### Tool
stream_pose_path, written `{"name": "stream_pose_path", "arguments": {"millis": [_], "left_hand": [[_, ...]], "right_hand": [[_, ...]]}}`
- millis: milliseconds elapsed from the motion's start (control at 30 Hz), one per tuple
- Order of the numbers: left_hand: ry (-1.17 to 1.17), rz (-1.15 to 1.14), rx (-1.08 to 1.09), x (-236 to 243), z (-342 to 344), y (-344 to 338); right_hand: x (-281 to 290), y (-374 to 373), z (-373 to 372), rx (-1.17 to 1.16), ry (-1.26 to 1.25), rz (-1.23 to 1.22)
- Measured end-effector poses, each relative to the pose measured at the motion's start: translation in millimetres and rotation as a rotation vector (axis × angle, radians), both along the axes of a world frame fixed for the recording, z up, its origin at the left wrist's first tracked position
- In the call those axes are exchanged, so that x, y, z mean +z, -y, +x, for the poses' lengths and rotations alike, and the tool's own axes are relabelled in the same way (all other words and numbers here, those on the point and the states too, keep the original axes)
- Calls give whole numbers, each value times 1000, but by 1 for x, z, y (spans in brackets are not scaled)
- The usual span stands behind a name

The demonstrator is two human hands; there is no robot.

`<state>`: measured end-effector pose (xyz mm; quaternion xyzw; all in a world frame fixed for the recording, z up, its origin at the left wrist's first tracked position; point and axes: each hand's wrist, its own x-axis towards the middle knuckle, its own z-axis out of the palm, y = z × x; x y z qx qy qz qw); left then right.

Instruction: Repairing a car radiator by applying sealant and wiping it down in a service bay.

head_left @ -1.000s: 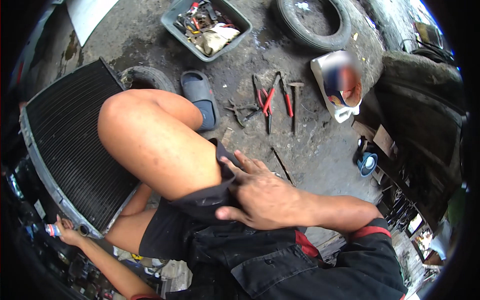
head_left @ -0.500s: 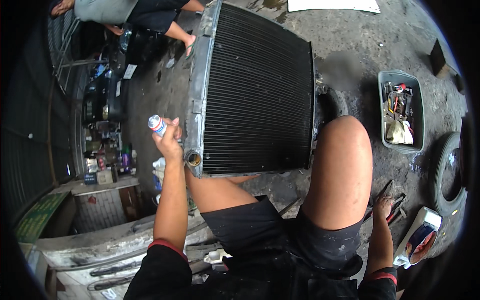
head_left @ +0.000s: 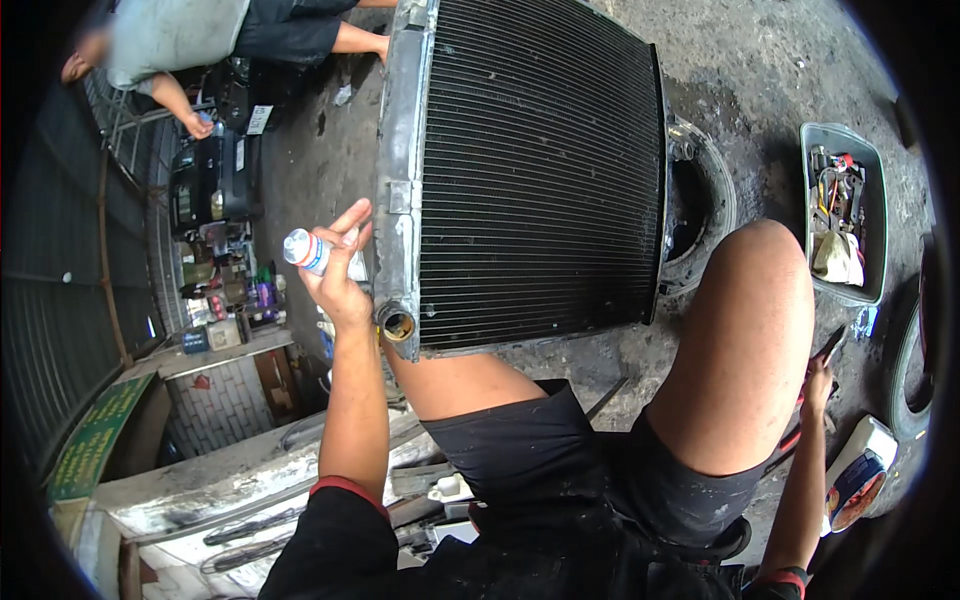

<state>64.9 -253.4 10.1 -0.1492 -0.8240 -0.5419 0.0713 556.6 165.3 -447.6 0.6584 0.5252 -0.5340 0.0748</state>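
Toward nine o'clock of the black-finned, grey-edged metal radiator [head_left: 540, 180], the left hand [head_left: 340, 292] clamps a small white, red-and-blue-banded plastic bottle [head_left: 305, 250]; some fingers have just straightened, suggesting a lighter grip. Toward four o'clock, the right hand's [head_left: 817, 388] fingers appear closed around a dark-tipped tool [head_left: 834, 344].

Our left forearm [head_left: 355, 420] reaches forward beside our left thigh [head_left: 465, 385], the left hand [head_left: 338, 275] curled in a grip with fingertips pointing ahead. Our right knee [head_left: 765, 245] is bent up, and outside it our right forearm [head_left: 797, 500] stretches down to the right hand [head_left: 818, 385], its fingers closed, detail too small to tell
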Motion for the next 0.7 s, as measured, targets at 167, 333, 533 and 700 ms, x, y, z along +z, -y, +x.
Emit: {"name": "stream_pose_path", "arguments": {"millis": [167, 333, 533, 700], "left_hand": [[-11, -15, 32, 5, 6, -2], [-64, 5, 22, 13, 11, -4], [-32, 77, -8, 0, 3, -12], [-45, 85, 45, 5, 6, -8]], "right_hand": [[218, -27, -165, 392, -363, 206], [299, -31, -294, 692, -722, 619], [429, 53, -371, 1108, -867, -203], [385, 131, -388, 1325, -753, -406]]}}
